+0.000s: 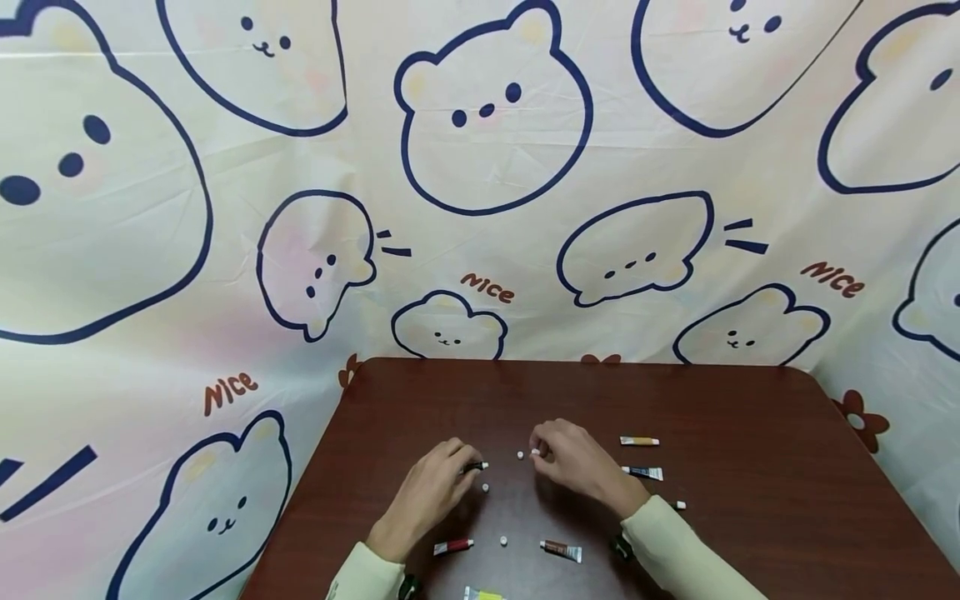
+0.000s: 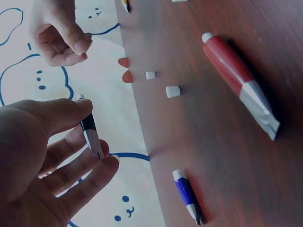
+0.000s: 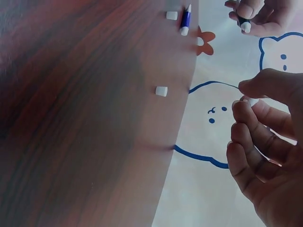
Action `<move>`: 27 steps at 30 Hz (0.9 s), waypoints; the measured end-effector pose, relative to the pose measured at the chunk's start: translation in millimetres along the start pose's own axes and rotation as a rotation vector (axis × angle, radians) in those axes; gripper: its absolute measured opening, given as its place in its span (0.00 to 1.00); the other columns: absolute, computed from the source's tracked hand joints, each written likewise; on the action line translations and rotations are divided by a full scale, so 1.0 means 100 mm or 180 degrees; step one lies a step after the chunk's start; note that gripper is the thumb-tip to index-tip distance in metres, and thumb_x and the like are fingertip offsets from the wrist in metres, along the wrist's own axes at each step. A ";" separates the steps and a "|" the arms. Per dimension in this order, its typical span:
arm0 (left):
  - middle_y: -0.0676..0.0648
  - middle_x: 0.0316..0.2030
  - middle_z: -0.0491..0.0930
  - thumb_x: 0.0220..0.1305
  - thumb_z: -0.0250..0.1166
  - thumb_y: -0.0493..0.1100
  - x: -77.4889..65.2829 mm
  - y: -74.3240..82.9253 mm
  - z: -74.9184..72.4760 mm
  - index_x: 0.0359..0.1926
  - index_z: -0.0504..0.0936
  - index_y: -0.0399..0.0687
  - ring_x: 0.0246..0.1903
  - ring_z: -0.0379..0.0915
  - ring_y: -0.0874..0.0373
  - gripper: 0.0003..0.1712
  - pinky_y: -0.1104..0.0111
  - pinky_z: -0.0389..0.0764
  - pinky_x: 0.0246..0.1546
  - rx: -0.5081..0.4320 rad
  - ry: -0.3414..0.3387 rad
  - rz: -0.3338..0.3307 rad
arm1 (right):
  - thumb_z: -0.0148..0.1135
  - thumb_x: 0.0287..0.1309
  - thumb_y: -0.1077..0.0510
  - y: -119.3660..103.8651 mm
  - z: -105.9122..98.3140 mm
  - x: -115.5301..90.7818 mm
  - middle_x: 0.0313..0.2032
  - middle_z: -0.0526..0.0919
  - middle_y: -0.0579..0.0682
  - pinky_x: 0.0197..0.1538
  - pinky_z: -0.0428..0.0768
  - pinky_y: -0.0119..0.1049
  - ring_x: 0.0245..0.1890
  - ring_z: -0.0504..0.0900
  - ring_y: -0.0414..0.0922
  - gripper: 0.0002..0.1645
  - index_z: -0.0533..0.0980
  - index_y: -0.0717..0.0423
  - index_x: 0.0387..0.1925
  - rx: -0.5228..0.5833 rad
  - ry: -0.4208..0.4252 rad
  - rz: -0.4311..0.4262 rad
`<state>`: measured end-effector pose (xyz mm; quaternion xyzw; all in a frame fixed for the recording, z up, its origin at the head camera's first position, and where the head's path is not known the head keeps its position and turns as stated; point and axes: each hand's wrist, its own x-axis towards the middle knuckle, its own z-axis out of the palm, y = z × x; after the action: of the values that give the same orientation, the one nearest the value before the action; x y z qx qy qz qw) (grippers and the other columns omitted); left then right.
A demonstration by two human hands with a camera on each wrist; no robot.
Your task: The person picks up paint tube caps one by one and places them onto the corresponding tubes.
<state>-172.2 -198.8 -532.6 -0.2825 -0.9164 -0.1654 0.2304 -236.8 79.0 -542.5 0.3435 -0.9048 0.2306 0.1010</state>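
My left hand (image 1: pixel 431 483) pinches a small black paint tube (image 2: pixel 88 124) between thumb and fingers. The tube's white end (image 3: pixel 245 27) points toward my right hand (image 1: pixel 577 458). A small white cap (image 3: pixel 248 100) sits between the thumb and index finger of that right hand, partly covered by them. The two hands are a short way apart above the table. One loose white cap (image 1: pixel 520 455) lies between them, and another cap (image 1: pixel 485 487) is just below the black tube. A violet paint tube (image 2: pixel 187 194) shows in the left wrist view; in the head view I cannot make it out.
On the brown table (image 1: pixel 750 433) lie a red tube (image 1: pixel 453 547), a brown tube (image 1: pixel 561 551), a yellow tube (image 1: pixel 483 594), an orange-yellow tube (image 1: pixel 640 441) and a dark tube (image 1: pixel 643 472). A white cap (image 1: pixel 503 542) lies near the front. My right sleeve (image 1: pixel 682 542) partly hides another white-ended item.
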 end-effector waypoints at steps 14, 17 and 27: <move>0.56 0.40 0.84 0.64 0.81 0.39 0.06 0.07 -0.04 0.45 0.87 0.53 0.39 0.80 0.63 0.12 0.66 0.86 0.39 -0.0074 -0.0062 0.0011 | 0.72 0.72 0.58 -0.09 -0.04 -0.10 0.39 0.87 0.41 0.42 0.84 0.35 0.40 0.83 0.38 0.03 0.87 0.52 0.44 0.0002 0.0126 -0.0026; 0.56 0.40 0.86 0.64 0.81 0.40 0.07 0.08 -0.04 0.45 0.87 0.53 0.39 0.81 0.62 0.12 0.65 0.86 0.40 -0.0060 -0.0015 0.0067 | 0.74 0.69 0.59 -0.10 -0.05 -0.12 0.38 0.87 0.41 0.40 0.84 0.34 0.39 0.83 0.38 0.05 0.86 0.52 0.44 0.0063 0.0178 -0.0007; 0.57 0.38 0.86 0.62 0.82 0.39 0.07 0.10 -0.01 0.44 0.87 0.53 0.37 0.80 0.63 0.13 0.67 0.85 0.38 -0.0098 0.0046 0.0163 | 0.77 0.65 0.61 -0.15 0.00 -0.20 0.36 0.86 0.39 0.40 0.83 0.30 0.38 0.81 0.35 0.07 0.85 0.50 0.42 0.0266 0.0223 0.0003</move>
<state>-170.7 -188.1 -525.9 -0.3082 -0.9045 -0.1755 0.2368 -212.2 80.9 -544.0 0.3386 -0.8904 0.2801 0.1181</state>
